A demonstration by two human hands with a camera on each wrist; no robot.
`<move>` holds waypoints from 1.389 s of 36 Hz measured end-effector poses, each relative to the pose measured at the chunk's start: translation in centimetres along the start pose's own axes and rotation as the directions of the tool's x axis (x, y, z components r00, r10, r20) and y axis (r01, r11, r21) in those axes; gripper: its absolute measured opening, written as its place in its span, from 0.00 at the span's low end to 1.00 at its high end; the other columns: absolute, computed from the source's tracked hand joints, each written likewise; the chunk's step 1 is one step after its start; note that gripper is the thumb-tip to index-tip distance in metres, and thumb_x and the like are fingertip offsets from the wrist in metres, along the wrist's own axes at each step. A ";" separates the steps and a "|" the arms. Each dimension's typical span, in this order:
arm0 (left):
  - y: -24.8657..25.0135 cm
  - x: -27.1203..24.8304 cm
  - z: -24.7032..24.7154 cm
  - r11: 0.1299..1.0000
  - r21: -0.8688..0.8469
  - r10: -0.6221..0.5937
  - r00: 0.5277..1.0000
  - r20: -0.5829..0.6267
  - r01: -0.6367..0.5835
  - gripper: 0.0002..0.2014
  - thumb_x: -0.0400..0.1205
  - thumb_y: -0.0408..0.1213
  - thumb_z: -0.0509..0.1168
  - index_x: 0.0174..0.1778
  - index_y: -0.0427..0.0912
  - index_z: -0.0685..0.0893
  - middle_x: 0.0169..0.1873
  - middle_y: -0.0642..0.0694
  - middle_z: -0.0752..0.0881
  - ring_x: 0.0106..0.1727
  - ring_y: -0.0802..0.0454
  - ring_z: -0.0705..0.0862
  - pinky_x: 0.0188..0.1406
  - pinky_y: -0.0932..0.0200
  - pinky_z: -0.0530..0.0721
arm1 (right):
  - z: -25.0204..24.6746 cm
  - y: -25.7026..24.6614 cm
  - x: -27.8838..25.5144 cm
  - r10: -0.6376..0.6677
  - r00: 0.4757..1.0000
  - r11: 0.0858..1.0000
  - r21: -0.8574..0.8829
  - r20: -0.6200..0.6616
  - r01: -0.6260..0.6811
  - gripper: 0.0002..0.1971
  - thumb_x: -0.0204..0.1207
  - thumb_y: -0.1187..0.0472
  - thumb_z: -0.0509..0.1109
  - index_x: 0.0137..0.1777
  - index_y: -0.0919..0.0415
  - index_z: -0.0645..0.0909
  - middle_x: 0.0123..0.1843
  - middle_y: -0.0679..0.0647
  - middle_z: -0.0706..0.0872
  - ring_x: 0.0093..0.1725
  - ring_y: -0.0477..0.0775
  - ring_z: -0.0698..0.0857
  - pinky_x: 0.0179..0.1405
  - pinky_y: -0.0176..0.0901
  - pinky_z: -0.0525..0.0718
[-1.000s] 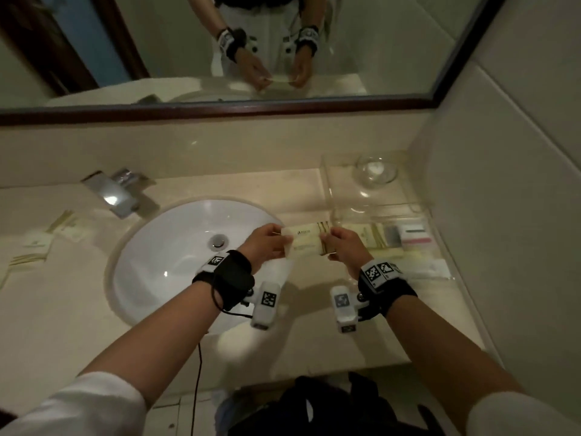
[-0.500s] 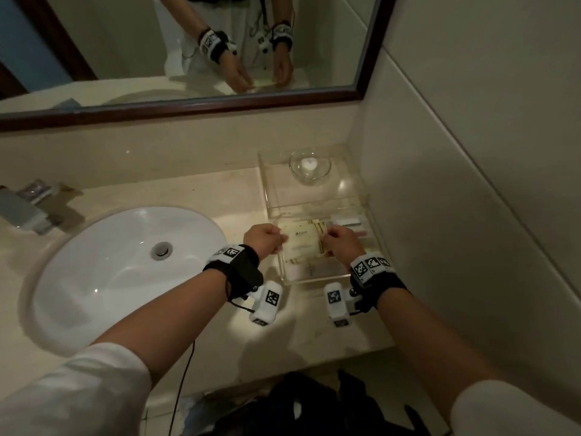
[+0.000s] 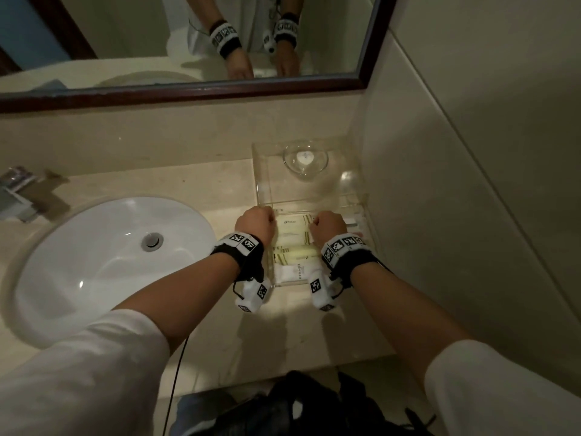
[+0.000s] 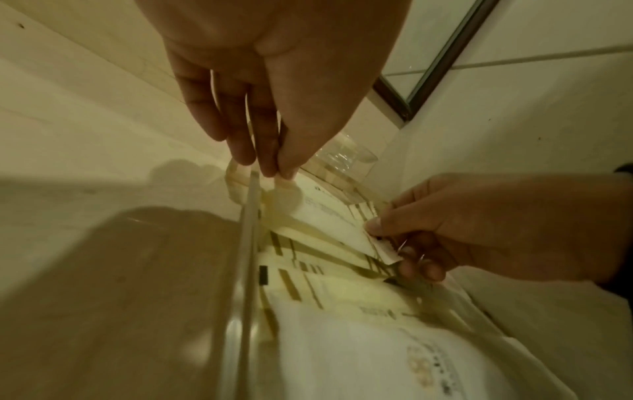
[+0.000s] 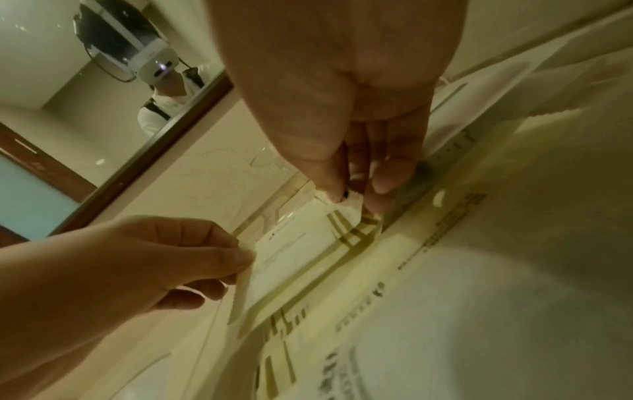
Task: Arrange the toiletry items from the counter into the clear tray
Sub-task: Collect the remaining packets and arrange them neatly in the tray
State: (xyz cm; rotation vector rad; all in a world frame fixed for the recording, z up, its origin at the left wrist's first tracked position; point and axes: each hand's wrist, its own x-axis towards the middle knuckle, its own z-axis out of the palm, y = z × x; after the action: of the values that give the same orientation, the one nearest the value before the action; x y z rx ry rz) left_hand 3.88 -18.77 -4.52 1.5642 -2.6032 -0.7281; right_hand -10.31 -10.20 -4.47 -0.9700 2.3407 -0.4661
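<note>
A flat cream toiletry packet point(image 3: 292, 226) with gold stripes lies stretched between my two hands inside the clear tray point(image 3: 367, 215) at the counter's right end. My left hand point(image 3: 256, 223) pinches its left edge, as the left wrist view shows at the fingertips point(image 4: 274, 165). My right hand point(image 3: 328, 229) pinches the packet's right, serrated edge point(image 5: 346, 205). Under and in front of the held packet point(image 5: 301, 249), other cream packets point(image 3: 295, 254) and a white sachet point(image 3: 295, 273) lie in the tray. A pink-and-white item point(image 3: 353, 222) shows just right of my right hand.
A clear raised shelf point(image 3: 267, 184) behind the tray carries a glass dish point(image 3: 305, 158) with a white soap. The white sink basin point(image 3: 103, 265) and chrome faucet point(image 3: 15, 190) lie to the left. The wall point(image 3: 440, 184) runs close on the right; a mirror point(image 3: 157, 42) hangs above.
Both hands carried the packet rightward from over the sink's edge and lowered it into the tray. The view swung right, so the packets on the left counter left the picture.
</note>
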 end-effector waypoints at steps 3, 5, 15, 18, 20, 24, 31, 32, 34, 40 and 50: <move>0.0 0.3 0.6 0.994 0.094 0.055 0.998 -0.039 -0.051 0.10 0.81 0.36 0.58 0.51 0.40 0.84 0.51 0.39 0.84 0.50 0.38 0.83 0.46 0.50 0.82 | 0.1 0.0 0.4 -0.002 1.000 1.000 -0.024 0.000 0.002 0.10 0.77 0.62 0.63 0.45 0.67 0.85 0.46 0.63 0.89 0.45 0.62 0.87 0.38 0.41 0.79; -0.1 0.4 1.0 0.988 0.135 0.080 0.996 -0.044 -0.073 0.11 0.82 0.36 0.58 0.52 0.38 0.84 0.53 0.38 0.79 0.48 0.37 0.82 0.43 0.49 0.83 | 0.2 0.1 0.8 -0.016 1.000 0.999 -0.044 0.009 0.016 0.11 0.77 0.62 0.64 0.46 0.67 0.85 0.46 0.63 0.89 0.46 0.62 0.87 0.39 0.41 0.79; -0.5 0.5 1.4 0.988 0.078 0.143 0.983 -0.117 -0.135 0.14 0.74 0.26 0.65 0.56 0.34 0.78 0.56 0.36 0.76 0.51 0.37 0.78 0.48 0.45 0.81 | 0.6 0.6 1.2 -0.079 0.997 0.992 -0.099 -0.004 0.078 0.08 0.76 0.60 0.66 0.49 0.65 0.80 0.46 0.60 0.87 0.44 0.59 0.85 0.37 0.41 0.78; -0.6 0.3 1.4 0.956 0.021 0.291 0.946 -0.144 -0.291 0.15 0.72 0.21 0.64 0.55 0.34 0.81 0.54 0.36 0.79 0.53 0.38 0.79 0.51 0.50 0.80 | 0.7 1.0 1.0 -0.131 0.991 0.990 -0.066 -0.040 0.129 0.08 0.75 0.63 0.67 0.52 0.63 0.75 0.45 0.57 0.83 0.41 0.56 0.81 0.37 0.41 0.76; -0.8 0.0 1.4 0.922 -0.010 0.383 0.916 -0.119 -0.387 0.14 0.74 0.22 0.63 0.54 0.34 0.83 0.55 0.36 0.81 0.55 0.39 0.80 0.54 0.51 0.81 | 0.9 1.3 0.9 -0.204 0.978 0.979 -0.033 -0.046 0.202 0.11 0.73 0.66 0.69 0.54 0.61 0.75 0.50 0.56 0.82 0.45 0.54 0.81 0.42 0.41 0.76; -1.5 -0.5 1.6 0.881 0.004 0.473 0.881 -0.021 -0.473 0.11 0.76 0.28 0.66 0.55 0.34 0.84 0.54 0.37 0.82 0.52 0.39 0.83 0.52 0.47 0.85 | 1.4 1.7 0.5 -0.360 0.933 0.933 -0.029 -0.001 0.360 0.18 0.71 0.71 0.71 0.62 0.63 0.78 0.59 0.60 0.78 0.54 0.57 0.81 0.51 0.34 0.72; -2.2 -0.7 1.6 0.870 0.053 0.482 0.869 0.112 -0.490 0.23 0.74 0.39 0.73 0.65 0.38 0.79 0.63 0.38 0.77 0.63 0.41 0.78 0.63 0.51 0.79 | 1.4 2.0 0.0 -0.406 0.906 0.904 -0.094 0.124 0.418 0.25 0.71 0.67 0.73 0.68 0.66 0.75 0.65 0.61 0.73 0.59 0.59 0.80 0.63 0.42 0.76; -2.1 -0.6 1.5 0.874 0.057 0.473 0.872 0.125 -0.482 0.24 0.74 0.38 0.73 0.66 0.38 0.79 0.65 0.38 0.76 0.64 0.41 0.77 0.65 0.51 0.78 | 1.3 2.0 0.0 -0.407 0.904 0.901 -0.106 0.134 0.421 0.24 0.70 0.67 0.74 0.67 0.67 0.75 0.65 0.61 0.73 0.58 0.59 0.80 0.62 0.42 0.77; -2.0 -0.5 1.3 0.886 0.059 0.449 0.882 0.142 -0.461 0.24 0.74 0.36 0.73 0.66 0.40 0.79 0.66 0.39 0.76 0.65 0.42 0.77 0.65 0.53 0.77 | 1.3 1.9 0.0 -0.407 0.903 0.899 -0.117 0.141 0.423 0.24 0.69 0.67 0.75 0.66 0.67 0.76 0.64 0.61 0.73 0.56 0.59 0.81 0.61 0.43 0.79; -1.6 -0.2 1.1 0.901 0.071 0.413 0.896 0.164 -0.429 0.26 0.71 0.34 0.76 0.64 0.40 0.77 0.64 0.40 0.75 0.62 0.41 0.78 0.60 0.52 0.80 | 1.6 1.5 0.0 -0.392 0.909 0.895 -0.170 0.141 0.412 0.25 0.69 0.68 0.75 0.66 0.67 0.74 0.66 0.61 0.70 0.57 0.60 0.80 0.60 0.43 0.78; -1.5 -0.8 1.5 0.873 0.177 0.435 0.890 0.136 -0.454 0.25 0.76 0.39 0.71 0.64 0.32 0.73 0.65 0.37 0.72 0.61 0.40 0.78 0.57 0.51 0.78 | 1.7 1.7 -0.1 -0.416 0.899 0.881 -0.184 0.139 0.436 0.24 0.71 0.67 0.73 0.67 0.68 0.73 0.68 0.62 0.69 0.61 0.60 0.78 0.64 0.44 0.77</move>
State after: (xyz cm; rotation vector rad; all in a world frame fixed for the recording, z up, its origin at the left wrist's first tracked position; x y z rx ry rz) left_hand 5.11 -18.14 -6.31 0.9047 -3.0219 -0.5141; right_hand -10.14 -9.13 -6.67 -1.5907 2.1148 -0.3289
